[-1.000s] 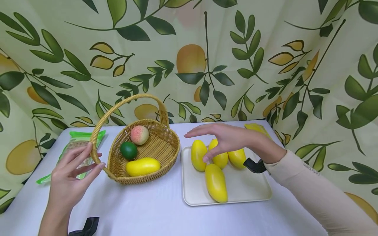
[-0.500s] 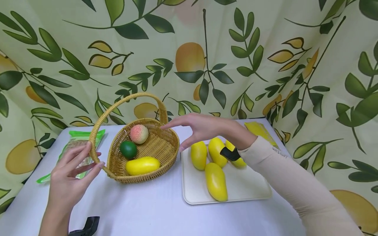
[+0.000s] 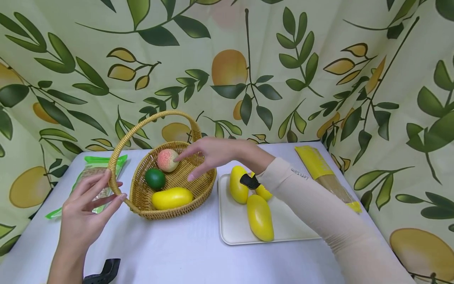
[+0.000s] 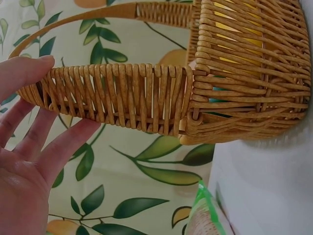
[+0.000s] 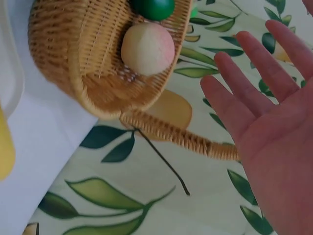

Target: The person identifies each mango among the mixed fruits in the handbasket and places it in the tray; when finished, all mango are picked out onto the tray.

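Note:
My left hand [image 3: 85, 201] pinches the lower left part of the handle of a wicker basket [image 3: 198, 197], thumb on one side and fingers on the other. Over the basket's right side reaches my right hand [image 3: 209, 154], fingers extended and nothing in its grasp. Inside the basket lie a pink and cream peach [image 3: 167, 160], a dark green round fruit [image 3: 155, 179] and a yellow mango [image 3: 172, 198]. In the right wrist view the right hand [image 5: 274, 117] has its fingers spread, apart from the peach [image 5: 148, 49]. The left wrist view shows the left hand [image 4: 29, 161] at the handle [image 4: 117, 95].
On the right, a cream tray [image 3: 234, 240] bears several yellow mangoes, one in front [image 3: 260, 217]; the right forearm covers part of it. A yellow packet [image 3: 322, 169] lies behind the forearm. A green-edged packet [image 3: 95, 169] lies left of the basket. A leaf-patterned cloth [image 3: 227, 39] hangs behind.
My right hand has moved left from above the tray to over the basket, still holding nothing. The left hand stays on the handle, and the fruit has not moved.

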### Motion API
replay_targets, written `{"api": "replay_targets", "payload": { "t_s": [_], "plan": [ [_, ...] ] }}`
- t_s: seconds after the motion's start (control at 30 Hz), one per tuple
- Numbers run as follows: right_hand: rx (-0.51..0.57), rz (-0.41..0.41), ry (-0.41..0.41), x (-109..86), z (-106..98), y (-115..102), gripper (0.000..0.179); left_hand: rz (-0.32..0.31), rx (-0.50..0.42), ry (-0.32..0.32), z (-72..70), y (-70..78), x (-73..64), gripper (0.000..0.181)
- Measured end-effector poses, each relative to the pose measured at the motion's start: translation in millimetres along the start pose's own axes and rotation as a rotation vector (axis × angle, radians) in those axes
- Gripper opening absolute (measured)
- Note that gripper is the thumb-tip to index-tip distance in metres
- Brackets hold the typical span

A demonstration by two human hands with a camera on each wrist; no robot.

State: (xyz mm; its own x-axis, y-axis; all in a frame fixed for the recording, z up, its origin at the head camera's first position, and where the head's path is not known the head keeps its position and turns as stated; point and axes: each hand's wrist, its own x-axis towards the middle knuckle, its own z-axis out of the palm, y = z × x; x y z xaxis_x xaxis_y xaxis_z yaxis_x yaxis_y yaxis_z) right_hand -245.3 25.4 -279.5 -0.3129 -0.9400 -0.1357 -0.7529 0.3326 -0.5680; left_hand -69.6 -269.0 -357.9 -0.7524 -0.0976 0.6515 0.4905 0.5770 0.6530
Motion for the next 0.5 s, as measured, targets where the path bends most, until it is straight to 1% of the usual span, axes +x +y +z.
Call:
{"api": "replay_targets", "payload": {
  "t_s": [0.07, 0.27, 0.33, 0.5],
  "plan": [
    [-0.002, -0.005, -0.014, 7.4, 3.0, -0.3, 0.065, -0.004, 0.002, -0.001, 0.1, -0.1, 0.0, 0.077],
    [0.044, -0.035, -0.071, 30.0, 12.4, -1.3, 0.063, 0.000, 0.003, -0.006, 0.0, 0.3, -0.2, 0.078],
    [0.056, -0.017, -0.098, 36.6, 15.4, -2.2, 0.063, 0.001, -0.001, -0.007, -0.1, 0.2, -0.2, 0.077],
    [0.036, 0.056, -0.154, 48.9, 19.3, -6.4, 0.064, 0.003, -0.005, -0.006, 0.0, -0.2, -0.4, 0.076]
  ]
}}
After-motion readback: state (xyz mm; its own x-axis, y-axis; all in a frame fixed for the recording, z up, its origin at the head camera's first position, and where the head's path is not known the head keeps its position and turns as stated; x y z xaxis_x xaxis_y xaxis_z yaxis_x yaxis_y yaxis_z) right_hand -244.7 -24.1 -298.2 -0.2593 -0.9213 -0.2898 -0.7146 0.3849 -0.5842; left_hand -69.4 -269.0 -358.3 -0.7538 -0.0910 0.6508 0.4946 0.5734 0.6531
